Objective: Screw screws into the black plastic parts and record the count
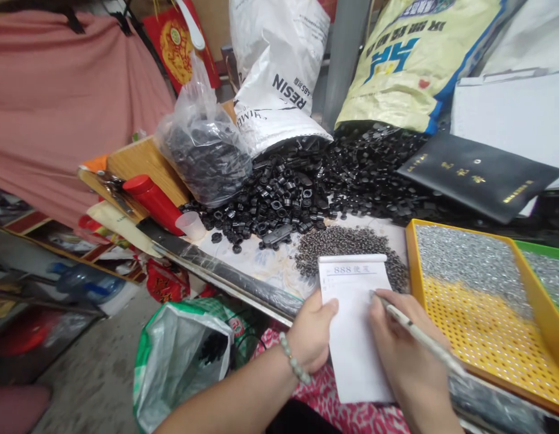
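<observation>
Notepad [352, 352] taken as landmark: printed "888" at its head, held over pink patterned cloth [322, 392], its upper end overlapping a heap of small metal parts [347, 241] on the worktable. Your left hand [311, 337] grips the notepad's left edge, thumb on the sheet, other fingers partly hidden; a beaded bracelet [294, 358] circles that wrist. Your right hand [410, 349] lies over the notepad's right side, fingers closed around a pale pen [419, 334], tip at the upper part of the sheet; whether it touches the paper, you cannot tell from this view. Right of the notepad: yellow perforated tray [548, 334], partly covered with small silvery pieces. Beyond the notepad and metal heap: black plastic parts [279, 202], with a black folder [482, 175] farther right. Left of and beyond the notepad: clear cup [192, 226], near a red bottle [150, 202].
</observation>
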Tool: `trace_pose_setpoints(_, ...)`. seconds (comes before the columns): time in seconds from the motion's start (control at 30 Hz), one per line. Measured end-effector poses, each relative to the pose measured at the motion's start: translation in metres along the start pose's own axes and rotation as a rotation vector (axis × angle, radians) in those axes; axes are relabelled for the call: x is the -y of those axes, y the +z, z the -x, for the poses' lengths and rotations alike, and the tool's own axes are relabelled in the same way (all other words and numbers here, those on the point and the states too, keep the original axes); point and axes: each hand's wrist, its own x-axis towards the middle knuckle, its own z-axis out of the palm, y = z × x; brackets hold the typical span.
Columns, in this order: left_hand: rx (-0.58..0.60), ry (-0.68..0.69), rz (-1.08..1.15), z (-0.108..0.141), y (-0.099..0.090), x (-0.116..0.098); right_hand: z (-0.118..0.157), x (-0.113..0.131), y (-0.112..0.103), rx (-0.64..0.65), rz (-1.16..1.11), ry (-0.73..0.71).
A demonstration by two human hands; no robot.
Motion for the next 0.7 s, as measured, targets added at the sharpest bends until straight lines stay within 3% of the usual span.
trace_pose_setpoints(0.17,0.007,0.027,0.005,0.0,0.0,0.003,-0.004,-0.003,-0.007,-0.012,0.081,0.031)
trace_pose_setpoints(0.23,0.007,0.031,0.004,0.0,0.0,0.003,-0.004,0.001,-0.008,-0.016,-0.028,0.067)
trace_pose_setpoints(0.37,0.019,0.017,-0.033,0.001,0.001,0.0,0.002,0.012,-0.007,0.105,-0.299,0.175)
trace_pose_setpoints(0.47,0.034,0.033,-0.049,0.001,0.002,-0.002,0.008,0.019,-0.002,0.133,-0.433,0.176)
trace_pose_setpoints(0.7,0.057,0.058,-0.032,0.0,0.003,-0.001,0.009,0.026,0.006,0.113,-0.478,0.126)
